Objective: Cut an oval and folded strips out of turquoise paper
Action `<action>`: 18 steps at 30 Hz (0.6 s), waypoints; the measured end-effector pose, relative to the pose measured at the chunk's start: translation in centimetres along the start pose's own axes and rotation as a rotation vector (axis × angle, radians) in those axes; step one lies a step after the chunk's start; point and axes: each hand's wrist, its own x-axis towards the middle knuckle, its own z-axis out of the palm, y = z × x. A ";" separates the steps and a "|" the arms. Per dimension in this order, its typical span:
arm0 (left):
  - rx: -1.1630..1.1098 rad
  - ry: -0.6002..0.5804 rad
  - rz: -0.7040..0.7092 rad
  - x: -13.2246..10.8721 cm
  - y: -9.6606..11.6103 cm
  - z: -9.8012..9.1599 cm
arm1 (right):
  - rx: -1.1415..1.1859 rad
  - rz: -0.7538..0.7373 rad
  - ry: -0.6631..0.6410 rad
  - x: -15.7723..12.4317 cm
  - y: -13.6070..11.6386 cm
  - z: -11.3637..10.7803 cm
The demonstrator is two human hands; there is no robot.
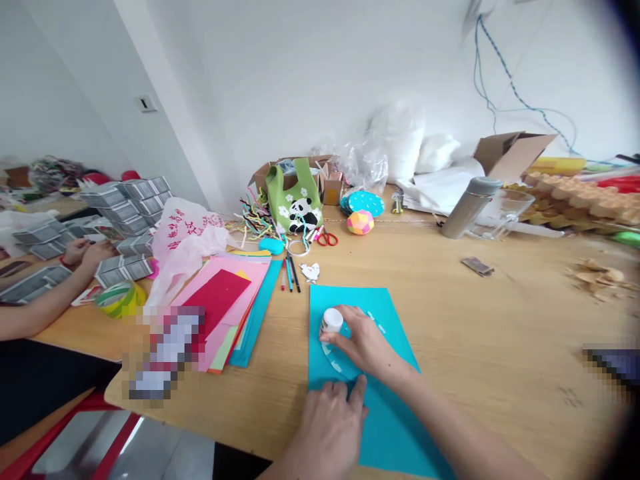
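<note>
My right hand (364, 341) grips a small white bottle (332, 321) from its right side, thumb in front and fingers behind. The bottle stands over a round blue disc (334, 362) with white marks near its edge, partly hidden by that hand. Beneath the disc lies a sheet of blue paper (390, 427) on the wooden table. On the paper's lower left, my left hand (333, 420) rests with its index finger stretched out toward the disc's lower edge. Its other fingers are bent a little, and nothing shows in them.
Coloured paper sheets (225, 293) lie left, beside pens (290, 273) and a blurred phone (167, 357). Behind are red scissors (328, 238), a patterned ball (361, 223) and a green panda bag (295, 197). A steel flask (470, 208) stands back right. Another person's hands (87, 252) are far left.
</note>
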 end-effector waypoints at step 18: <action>0.067 0.141 0.024 -0.2 -0.1 1.8 | 0.014 0.033 -0.075 -3.8 -0.2 -2.3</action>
